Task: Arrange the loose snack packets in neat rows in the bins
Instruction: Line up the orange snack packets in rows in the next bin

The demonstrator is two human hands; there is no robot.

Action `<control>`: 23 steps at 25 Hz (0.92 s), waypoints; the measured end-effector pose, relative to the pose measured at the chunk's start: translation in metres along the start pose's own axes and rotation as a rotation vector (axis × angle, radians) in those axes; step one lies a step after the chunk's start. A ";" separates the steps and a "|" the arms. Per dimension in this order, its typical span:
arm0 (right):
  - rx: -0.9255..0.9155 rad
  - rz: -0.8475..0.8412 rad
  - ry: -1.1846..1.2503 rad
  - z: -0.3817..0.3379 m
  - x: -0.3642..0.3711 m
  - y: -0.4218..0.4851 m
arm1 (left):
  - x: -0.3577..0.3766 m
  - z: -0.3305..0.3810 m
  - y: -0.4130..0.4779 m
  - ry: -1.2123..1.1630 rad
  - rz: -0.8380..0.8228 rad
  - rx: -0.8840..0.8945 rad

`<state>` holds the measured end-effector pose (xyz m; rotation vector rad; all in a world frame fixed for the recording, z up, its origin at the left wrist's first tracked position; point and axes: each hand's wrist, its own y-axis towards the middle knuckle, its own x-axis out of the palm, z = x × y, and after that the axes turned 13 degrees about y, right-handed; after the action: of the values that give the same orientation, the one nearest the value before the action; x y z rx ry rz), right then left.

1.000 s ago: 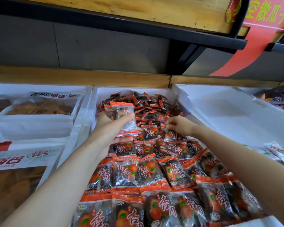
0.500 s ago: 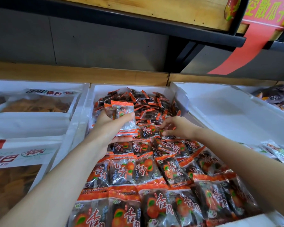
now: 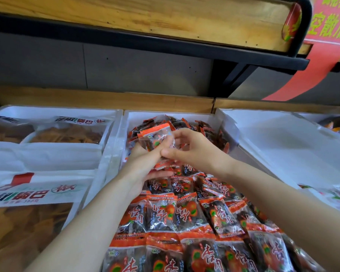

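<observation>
head cam | I'm wearing it, facing forward and down | I'm looking closely into the middle bin (image 3: 192, 116) | shelf (image 3: 145, 16) running overhead

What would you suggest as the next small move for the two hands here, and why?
Probably lay the held packets down just behind the last neat row. The left hand grips a small stack, the right hand pinches its edge, and a loose heap lies at the bin's back.

Packets (image 3: 209, 257): 杏肉; bag (image 3: 33, 195): 锅巴, perhaps 188克.
</observation>
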<state>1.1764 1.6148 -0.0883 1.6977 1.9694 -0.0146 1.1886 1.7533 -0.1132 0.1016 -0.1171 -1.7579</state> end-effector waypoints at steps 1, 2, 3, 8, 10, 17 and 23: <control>0.018 0.027 0.062 -0.003 0.001 0.001 | -0.002 0.002 0.000 -0.012 0.003 0.003; 0.041 0.034 0.137 -0.006 0.002 0.001 | -0.004 0.004 0.001 -0.020 0.009 0.011; 0.065 0.030 0.210 -0.006 0.002 0.000 | -0.005 0.005 0.000 -0.023 0.012 0.022; 0.121 0.260 0.445 -0.006 -0.019 -0.003 | -0.005 0.004 0.000 -0.051 0.048 0.013; 0.092 0.469 0.295 0.007 -0.047 0.000 | -0.005 0.004 0.001 -0.054 0.063 -0.005; 0.443 0.435 -0.577 0.078 -0.120 -0.014 | -0.003 0.002 0.000 -0.044 0.060 0.020; 0.632 0.241 -0.652 0.096 -0.109 -0.005 | -0.002 0.003 -0.003 -0.019 0.054 0.006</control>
<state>1.2162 1.4811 -0.1290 1.9486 1.3212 -1.0568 1.1854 1.7554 -0.1107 0.0858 -0.1380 -1.7050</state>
